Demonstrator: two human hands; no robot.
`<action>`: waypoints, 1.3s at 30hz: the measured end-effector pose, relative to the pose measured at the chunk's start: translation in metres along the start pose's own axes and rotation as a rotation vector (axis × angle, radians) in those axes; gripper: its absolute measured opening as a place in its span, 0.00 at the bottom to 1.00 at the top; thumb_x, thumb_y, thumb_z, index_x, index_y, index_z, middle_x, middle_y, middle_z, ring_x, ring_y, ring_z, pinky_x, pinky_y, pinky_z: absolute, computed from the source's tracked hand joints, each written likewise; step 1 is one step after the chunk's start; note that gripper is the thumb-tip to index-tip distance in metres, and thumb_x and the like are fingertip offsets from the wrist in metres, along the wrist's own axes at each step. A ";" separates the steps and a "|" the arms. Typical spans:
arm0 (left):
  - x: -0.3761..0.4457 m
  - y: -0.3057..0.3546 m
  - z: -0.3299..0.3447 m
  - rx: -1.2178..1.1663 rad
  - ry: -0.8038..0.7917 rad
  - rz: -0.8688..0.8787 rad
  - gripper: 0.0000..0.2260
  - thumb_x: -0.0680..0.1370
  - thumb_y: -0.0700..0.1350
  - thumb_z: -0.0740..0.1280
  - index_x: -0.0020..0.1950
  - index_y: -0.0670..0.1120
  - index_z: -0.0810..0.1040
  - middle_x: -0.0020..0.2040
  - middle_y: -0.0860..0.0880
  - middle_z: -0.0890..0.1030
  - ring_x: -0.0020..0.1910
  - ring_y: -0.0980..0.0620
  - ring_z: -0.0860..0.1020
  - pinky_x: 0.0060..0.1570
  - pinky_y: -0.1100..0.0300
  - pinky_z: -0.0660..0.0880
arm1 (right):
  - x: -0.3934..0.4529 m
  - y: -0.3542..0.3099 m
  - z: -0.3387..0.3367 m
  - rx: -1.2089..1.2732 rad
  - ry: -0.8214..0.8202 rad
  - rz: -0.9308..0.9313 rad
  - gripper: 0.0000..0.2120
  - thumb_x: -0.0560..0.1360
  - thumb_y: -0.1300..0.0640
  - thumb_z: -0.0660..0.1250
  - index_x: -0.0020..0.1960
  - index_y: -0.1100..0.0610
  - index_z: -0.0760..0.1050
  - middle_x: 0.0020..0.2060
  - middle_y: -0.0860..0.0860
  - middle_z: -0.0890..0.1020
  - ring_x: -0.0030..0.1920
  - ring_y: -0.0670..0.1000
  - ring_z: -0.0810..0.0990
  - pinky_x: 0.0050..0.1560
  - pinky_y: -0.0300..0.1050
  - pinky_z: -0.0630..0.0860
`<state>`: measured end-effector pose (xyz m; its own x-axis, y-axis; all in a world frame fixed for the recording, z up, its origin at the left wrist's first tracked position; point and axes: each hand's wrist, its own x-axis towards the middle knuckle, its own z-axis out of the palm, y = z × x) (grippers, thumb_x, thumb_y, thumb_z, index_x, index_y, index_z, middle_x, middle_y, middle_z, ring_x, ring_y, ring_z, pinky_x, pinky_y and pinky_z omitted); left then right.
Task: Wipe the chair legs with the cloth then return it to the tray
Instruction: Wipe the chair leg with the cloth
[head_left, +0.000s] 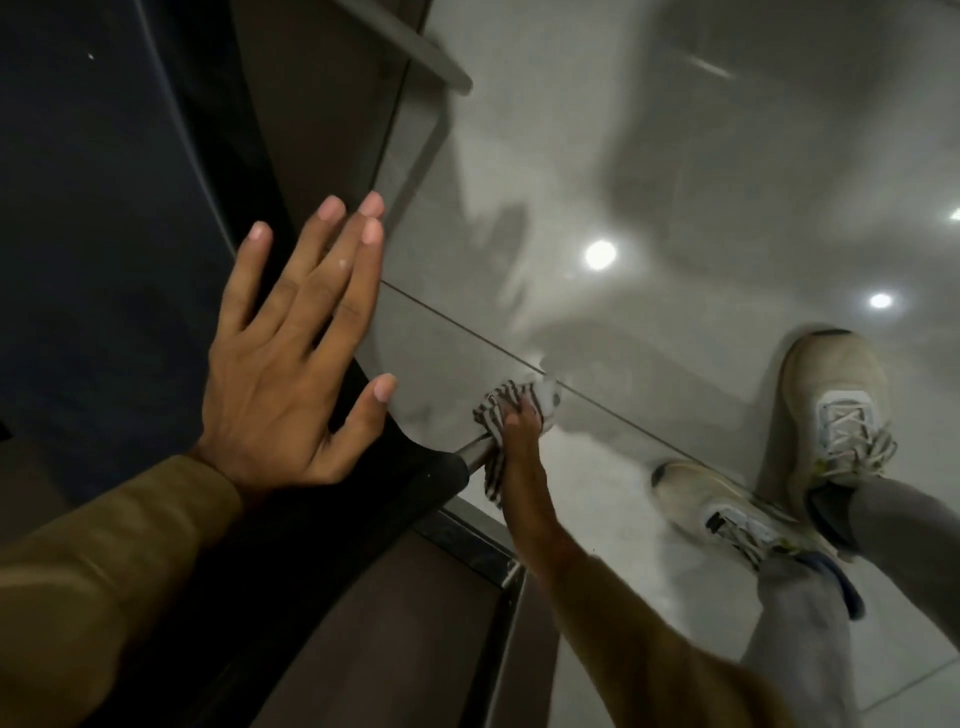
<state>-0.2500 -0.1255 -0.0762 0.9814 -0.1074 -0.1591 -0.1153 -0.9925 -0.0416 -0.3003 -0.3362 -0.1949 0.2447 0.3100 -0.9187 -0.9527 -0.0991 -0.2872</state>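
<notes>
My right hand (522, 434) reaches far down and is closed around a striped grey-and-white cloth (496, 410), which is wrapped around a thin metal chair leg (475, 453) just above the floor. The cloth hides most of the leg's lower end. My left hand (298, 353) lies flat with its fingers spread on the dark chair seat (104, 234), holding nothing. Both sleeves are mustard brown. No tray is in view.
Glossy grey floor tiles (675, 182) fill the right side, with ceiling lights reflected in them. My two pale sneakers (826, 410) stand at the right. A brown surface with a metal edge (467, 545) runs along the bottom middle. A grey bar (415, 47) crosses the top.
</notes>
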 end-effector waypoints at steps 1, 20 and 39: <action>0.001 0.000 -0.001 -0.001 0.002 0.002 0.36 0.87 0.59 0.48 0.90 0.38 0.52 0.90 0.40 0.59 0.91 0.45 0.54 0.90 0.45 0.43 | -0.017 -0.001 0.002 -0.031 -0.030 -0.036 0.22 0.87 0.38 0.53 0.79 0.25 0.62 0.87 0.46 0.65 0.87 0.51 0.64 0.88 0.58 0.62; 0.001 0.005 -0.006 -0.058 0.029 0.024 0.34 0.88 0.57 0.48 0.89 0.38 0.56 0.88 0.37 0.63 0.92 0.47 0.51 0.90 0.46 0.41 | -0.041 0.010 -0.013 -0.144 -0.157 -0.087 0.22 0.86 0.32 0.54 0.75 0.33 0.76 0.61 0.30 0.85 0.63 0.27 0.82 0.69 0.26 0.77; 0.002 0.008 -0.006 -0.051 0.008 -0.004 0.35 0.87 0.57 0.49 0.90 0.40 0.52 0.88 0.37 0.62 0.91 0.44 0.54 0.89 0.44 0.44 | -0.058 0.007 0.007 -0.141 -0.167 -0.158 0.27 0.88 0.39 0.51 0.87 0.37 0.59 0.87 0.37 0.62 0.89 0.41 0.57 0.91 0.53 0.55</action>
<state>-0.2482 -0.1335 -0.0712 0.9831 -0.1037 -0.1507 -0.1036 -0.9946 0.0083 -0.3224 -0.3484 -0.1420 0.3444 0.4831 -0.8050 -0.8675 -0.1642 -0.4696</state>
